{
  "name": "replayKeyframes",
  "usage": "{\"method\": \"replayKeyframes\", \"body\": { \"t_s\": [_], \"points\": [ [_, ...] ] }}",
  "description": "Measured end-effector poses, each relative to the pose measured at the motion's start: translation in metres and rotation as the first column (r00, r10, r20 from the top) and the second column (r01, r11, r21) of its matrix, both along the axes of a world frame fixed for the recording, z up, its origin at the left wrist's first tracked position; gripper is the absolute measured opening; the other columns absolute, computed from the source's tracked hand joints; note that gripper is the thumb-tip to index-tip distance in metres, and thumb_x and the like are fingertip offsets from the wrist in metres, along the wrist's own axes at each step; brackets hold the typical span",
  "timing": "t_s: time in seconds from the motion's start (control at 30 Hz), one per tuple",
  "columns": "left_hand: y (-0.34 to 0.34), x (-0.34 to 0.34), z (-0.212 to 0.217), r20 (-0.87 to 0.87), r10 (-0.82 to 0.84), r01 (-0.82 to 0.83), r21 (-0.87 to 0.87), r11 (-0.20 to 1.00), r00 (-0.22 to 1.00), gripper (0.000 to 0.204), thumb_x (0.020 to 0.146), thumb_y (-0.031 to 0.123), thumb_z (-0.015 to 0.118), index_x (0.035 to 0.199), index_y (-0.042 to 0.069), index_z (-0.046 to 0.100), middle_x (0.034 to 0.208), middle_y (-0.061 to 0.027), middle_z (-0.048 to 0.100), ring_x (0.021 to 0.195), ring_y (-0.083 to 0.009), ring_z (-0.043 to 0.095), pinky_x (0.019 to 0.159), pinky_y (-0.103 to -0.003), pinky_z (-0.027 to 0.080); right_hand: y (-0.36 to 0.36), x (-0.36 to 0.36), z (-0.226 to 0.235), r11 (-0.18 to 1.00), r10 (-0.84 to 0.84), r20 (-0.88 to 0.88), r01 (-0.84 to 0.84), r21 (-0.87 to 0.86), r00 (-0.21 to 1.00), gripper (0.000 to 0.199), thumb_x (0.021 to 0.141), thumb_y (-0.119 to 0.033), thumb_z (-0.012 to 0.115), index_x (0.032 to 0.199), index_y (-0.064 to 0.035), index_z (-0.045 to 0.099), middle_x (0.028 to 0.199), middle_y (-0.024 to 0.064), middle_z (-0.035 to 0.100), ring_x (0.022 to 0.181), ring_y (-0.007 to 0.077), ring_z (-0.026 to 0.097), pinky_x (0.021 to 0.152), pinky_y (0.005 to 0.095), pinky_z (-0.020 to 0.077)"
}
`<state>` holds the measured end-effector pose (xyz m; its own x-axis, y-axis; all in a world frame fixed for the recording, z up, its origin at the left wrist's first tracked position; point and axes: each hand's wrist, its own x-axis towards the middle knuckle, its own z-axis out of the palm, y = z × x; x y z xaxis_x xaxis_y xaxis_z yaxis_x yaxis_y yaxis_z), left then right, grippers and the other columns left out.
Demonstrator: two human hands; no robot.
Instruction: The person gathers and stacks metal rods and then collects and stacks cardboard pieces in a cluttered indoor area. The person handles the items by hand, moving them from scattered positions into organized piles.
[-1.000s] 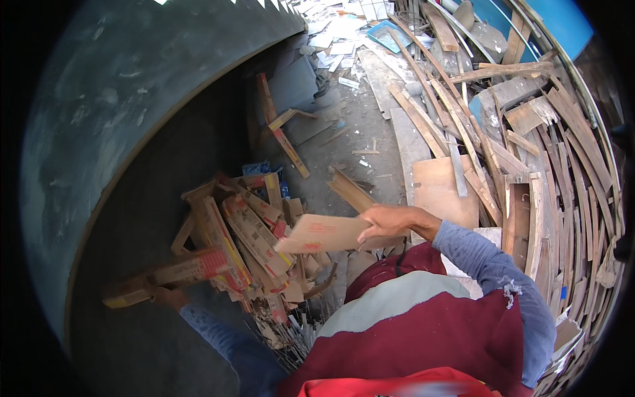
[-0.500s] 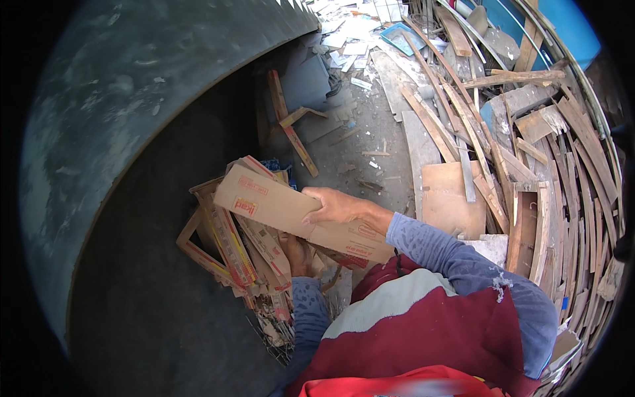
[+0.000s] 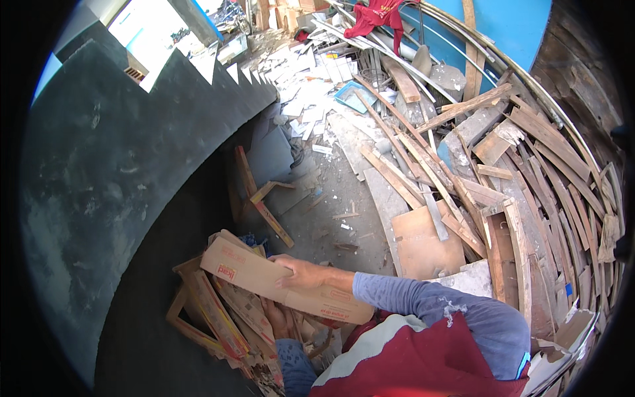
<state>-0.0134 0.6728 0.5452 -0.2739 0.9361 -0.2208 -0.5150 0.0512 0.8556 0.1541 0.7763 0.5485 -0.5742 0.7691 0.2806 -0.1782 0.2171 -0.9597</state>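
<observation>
L hand mostly hidden under cardboard piece; fingers unseen.

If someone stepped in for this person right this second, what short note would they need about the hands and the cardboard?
Right hand: lies on top of a flattened cardboard box, fingers curled over its edge, gripping it.
Left hand: underneath that box, against the cardboard pile; whether it grips anything cannot be told.
Things: the pile of flattened cartons leans beside the dark curved wall. Scrap wooden planks and a plywood sheet lie to the right.
Done: many cartons already stacked.
Left: the held box is not yet set down.
</observation>
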Motion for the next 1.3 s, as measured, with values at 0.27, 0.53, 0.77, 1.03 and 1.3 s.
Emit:
{"method": "replayKeyframes", "body": {
  "t_s": [0.27,0.53,0.77,1.03,1.3],
  "points": [
    [0.015,-0.026,-0.013,-0.047,0.325,-0.329,-0.118,0.937,0.944,0.052,0.105,0.025,0.062,0.148,0.003,0.043,0.139,-0.0130,0.058,0.124,-0.0257,0.061,0.096,-0.042,0.058,-0.003,0.005,0.015,0.954,-0.140,0.190,0.184,-0.238,0.972,0.049,0.096,-0.036,0.075,0.124,-0.0003,0.057,0.123,0.0180,0.065,0.119,0.0295,0.062,0.098,0.0412,0.0481],
    [0.015,-0.005,-0.023,-0.150,-0.072,0.069,-0.027,0.997,0.986,0.040,0.105,0.024,0.060,0.137,0.000,0.054,0.132,-0.0114,0.062,0.116,-0.0236,0.064,0.097,-0.037,0.055,0.010,0.002,0.018,0.953,0.132,-0.020,-0.132,-0.271,0.991,0.048,0.094,-0.034,0.077,0.125,-0.0013,0.060,0.117,0.0114,0.069,0.111,0.0151,0.061,0.097,0.0350,0.0492],
    [0.010,-0.013,-0.043,0.100,0.106,-0.106,-0.005,0.994,0.989,0.055,0.110,0.036,0.053,0.154,0.004,0.040,0.152,-0.0117,0.048,0.139,-0.0260,0.048,0.119,-0.041,0.038,0.015,0.009,0.024,0.953,-0.154,0.091,0.172,-0.251,0.984,0.046,0.097,-0.033,0.073,0.126,-0.0002,0.060,0.121,0.0147,0.067,0.115,0.0193,0.062,0.100,0.0357,0.0481],
    [0.013,0.014,-0.003,0.087,-0.055,0.046,0.096,0.994,0.995,0.059,0.107,0.038,0.060,0.152,0.004,0.043,0.150,-0.0101,0.052,0.136,-0.0246,0.052,0.116,-0.040,0.043,0.017,-0.011,0.010,0.949,-0.309,-0.081,0.302,-0.084,0.948,0.047,0.096,-0.031,0.073,0.130,-0.0002,0.061,0.140,0.0178,0.052,0.134,0.0313,0.050,0.112,0.0408,0.0421],
    [0.019,0.033,0.031,-0.107,-0.162,0.169,0.063,0.984,0.981,0.062,0.093,0.025,0.079,0.138,-0.003,0.047,0.135,-0.0137,0.059,0.122,-0.0225,0.060,0.110,-0.039,0.046,0.013,-0.009,-0.008,0.895,-0.436,0.016,0.435,-0.099,0.900,0.050,0.095,-0.035,0.076,0.128,-0.0012,0.061,0.138,0.0200,0.052,0.133,0.0322,0.050,0.110,0.0436,0.0433]
  ]
}}
